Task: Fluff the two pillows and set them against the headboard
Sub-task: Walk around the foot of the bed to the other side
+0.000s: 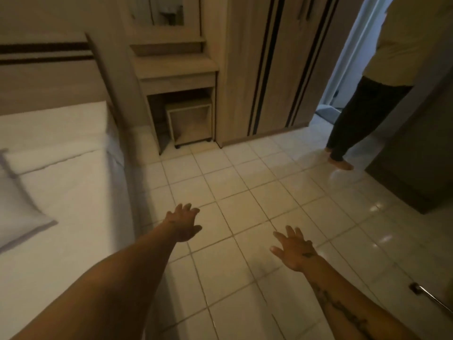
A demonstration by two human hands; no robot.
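One white pillow [17, 212] lies flat on the white bed [73, 187] at the left edge of view, partly cut off. No second pillow shows. The wooden headboard [46, 74] with dark stripes stands at the far end of the bed. My left hand [182, 223] is stretched out over the tiled floor, just right of the bed's side, fingers spread and empty. My right hand [293, 249] is also held out over the floor, palm down, fingers apart, holding nothing. Both hands are well apart from the pillow.
A wooden bedside desk [179, 77] with a small wheeled cube [188, 121] under it stands beside the headboard. A striped wardrobe [269, 69] is behind. A person [367, 106] stands in the doorway at the right. A dark cabinet [414, 168] is on the right.
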